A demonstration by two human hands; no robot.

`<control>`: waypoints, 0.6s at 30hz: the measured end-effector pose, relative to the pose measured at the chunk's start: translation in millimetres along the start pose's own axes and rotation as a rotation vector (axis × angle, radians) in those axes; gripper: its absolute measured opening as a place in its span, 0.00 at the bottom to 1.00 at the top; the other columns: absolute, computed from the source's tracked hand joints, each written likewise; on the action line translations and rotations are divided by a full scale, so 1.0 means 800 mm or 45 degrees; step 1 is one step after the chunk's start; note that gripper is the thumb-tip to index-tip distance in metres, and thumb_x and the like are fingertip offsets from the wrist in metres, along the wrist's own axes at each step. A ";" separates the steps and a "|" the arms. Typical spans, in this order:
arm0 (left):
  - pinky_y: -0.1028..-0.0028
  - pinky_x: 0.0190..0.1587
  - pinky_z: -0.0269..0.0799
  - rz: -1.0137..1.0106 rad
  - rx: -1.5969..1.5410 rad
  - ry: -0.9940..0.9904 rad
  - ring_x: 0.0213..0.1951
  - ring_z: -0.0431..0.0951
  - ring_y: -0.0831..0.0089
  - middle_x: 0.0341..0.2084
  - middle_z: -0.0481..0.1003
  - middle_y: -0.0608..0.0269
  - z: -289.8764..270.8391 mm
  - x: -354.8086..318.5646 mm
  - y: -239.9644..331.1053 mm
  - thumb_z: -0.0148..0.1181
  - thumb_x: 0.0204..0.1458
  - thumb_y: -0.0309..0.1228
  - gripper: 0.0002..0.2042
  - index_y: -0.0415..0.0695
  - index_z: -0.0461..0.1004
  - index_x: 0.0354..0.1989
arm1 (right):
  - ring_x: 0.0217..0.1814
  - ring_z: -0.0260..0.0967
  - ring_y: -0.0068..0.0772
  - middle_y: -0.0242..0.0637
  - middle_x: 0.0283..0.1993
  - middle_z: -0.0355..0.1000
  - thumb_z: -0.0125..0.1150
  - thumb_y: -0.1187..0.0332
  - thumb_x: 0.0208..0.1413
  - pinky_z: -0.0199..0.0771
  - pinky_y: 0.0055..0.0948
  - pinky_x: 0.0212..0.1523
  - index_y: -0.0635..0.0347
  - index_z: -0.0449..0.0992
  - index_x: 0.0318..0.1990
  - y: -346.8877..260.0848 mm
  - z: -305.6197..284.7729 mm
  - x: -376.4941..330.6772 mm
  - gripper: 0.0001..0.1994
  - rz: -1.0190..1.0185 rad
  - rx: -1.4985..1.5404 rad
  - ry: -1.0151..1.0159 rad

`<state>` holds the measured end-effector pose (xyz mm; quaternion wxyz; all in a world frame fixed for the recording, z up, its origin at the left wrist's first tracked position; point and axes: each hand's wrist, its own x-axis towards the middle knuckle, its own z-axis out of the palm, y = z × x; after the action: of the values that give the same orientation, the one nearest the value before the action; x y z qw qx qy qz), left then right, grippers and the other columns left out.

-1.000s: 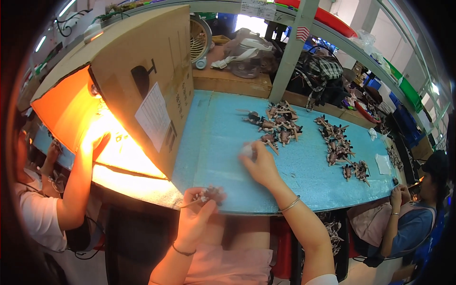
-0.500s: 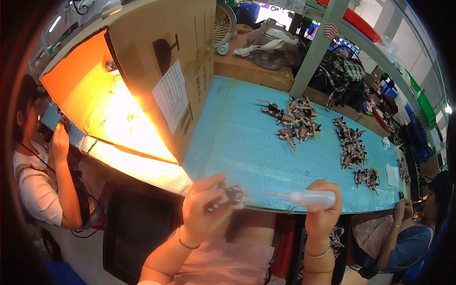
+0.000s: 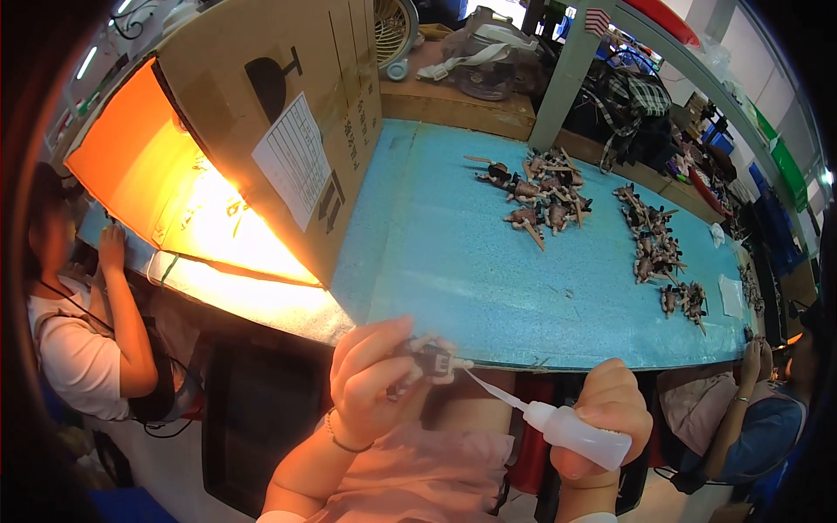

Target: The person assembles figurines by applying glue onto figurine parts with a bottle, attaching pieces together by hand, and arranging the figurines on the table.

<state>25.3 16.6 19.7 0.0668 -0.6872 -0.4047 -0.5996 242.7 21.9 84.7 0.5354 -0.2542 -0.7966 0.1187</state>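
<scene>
My left hand [image 3: 359,383] is closed around a small dark and pale figurine [image 3: 431,359], held just over the table's near edge. In my right hand [image 3: 615,405] is a translucent white squeeze bottle [image 3: 562,429], fingers wrapped about its body. Its long thin nozzle slants up to the left, and the tip is at the figurine's pale end; whether they touch I cannot tell. On the blue tabletop [image 3: 436,253] lie similar figurines in a cluster [image 3: 545,196], a longer row [image 3: 649,235] and a small group [image 3: 687,302] nearer the right.
A cardboard box [image 3: 336,113] with a glowing lamp-lit inside stands at the left. Beyond the table are a fan [image 3: 394,35], a clear bag [image 3: 488,57] and a metal post [image 3: 554,87]. One person [image 3: 96,349] sits at left, another [image 3: 741,427] at right. A white paper [image 3: 731,296] lies far right.
My right hand has lowered and turned, tilting the bottle so its nozzle points up at the figurine. The figurine stays in my left hand. The view has shifted slightly.
</scene>
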 end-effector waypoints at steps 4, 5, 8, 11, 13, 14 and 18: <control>0.70 0.37 0.71 -0.003 -0.006 -0.016 0.39 0.72 0.60 0.43 0.70 0.52 -0.002 -0.003 -0.002 0.71 0.33 0.27 0.22 0.43 0.63 0.35 | 0.21 0.55 0.24 0.27 0.23 0.59 0.58 0.41 0.46 0.54 0.25 0.24 0.55 0.63 0.31 0.001 0.001 0.003 0.25 -0.005 0.022 -0.034; 0.70 0.37 0.71 -0.005 0.001 -0.023 0.39 0.72 0.60 0.43 0.70 0.52 -0.002 -0.003 -0.003 0.71 0.33 0.27 0.22 0.43 0.63 0.35 | 0.21 0.55 0.24 0.27 0.23 0.59 0.58 0.42 0.46 0.54 0.25 0.24 0.55 0.64 0.31 0.000 0.001 0.004 0.24 0.003 0.008 -0.040; 0.70 0.37 0.71 -0.025 -0.017 -0.017 0.38 0.72 0.60 0.44 0.70 0.51 -0.002 -0.004 -0.002 0.71 0.33 0.27 0.22 0.43 0.63 0.34 | 0.21 0.56 0.24 0.27 0.22 0.60 0.60 0.43 0.45 0.54 0.25 0.24 0.55 0.65 0.31 -0.002 0.003 0.005 0.23 0.014 -0.010 -0.041; 0.70 0.37 0.71 -0.028 -0.028 -0.021 0.38 0.72 0.60 0.44 0.70 0.51 -0.003 -0.004 -0.003 0.71 0.32 0.27 0.22 0.43 0.63 0.35 | 0.23 0.60 0.27 0.26 0.21 0.64 0.68 0.49 0.36 0.57 0.27 0.27 0.54 0.69 0.32 -0.008 -0.001 0.005 0.22 0.090 0.062 -0.035; 0.70 0.37 0.71 -0.032 -0.023 -0.025 0.38 0.73 0.60 0.44 0.70 0.51 -0.003 -0.003 -0.003 0.71 0.32 0.27 0.22 0.43 0.63 0.35 | 0.24 0.64 0.30 0.26 0.20 0.68 0.75 0.55 0.27 0.60 0.28 0.30 0.53 0.74 0.34 -0.009 0.000 0.006 0.24 0.164 0.140 -0.033; 0.70 0.37 0.71 -0.035 -0.019 -0.030 0.38 0.73 0.60 0.44 0.70 0.51 -0.004 -0.003 -0.003 0.71 0.32 0.27 0.22 0.43 0.63 0.35 | 0.22 0.60 0.27 0.26 0.21 0.64 0.68 0.49 0.35 0.57 0.27 0.27 0.53 0.70 0.32 -0.008 0.002 0.007 0.22 0.104 0.081 -0.055; 0.69 0.36 0.71 -0.032 -0.042 -0.011 0.37 0.73 0.60 0.43 0.70 0.51 -0.002 -0.005 -0.003 0.71 0.31 0.27 0.23 0.43 0.63 0.35 | 0.20 0.56 0.24 0.26 0.21 0.60 0.60 0.43 0.43 0.53 0.25 0.23 0.54 0.65 0.31 -0.010 0.004 0.009 0.24 0.065 0.043 -0.073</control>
<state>22.7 15.8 15.8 0.0464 -0.6856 -0.4036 -0.6041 235.7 19.0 92.6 0.5135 -0.2621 -0.8026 0.1530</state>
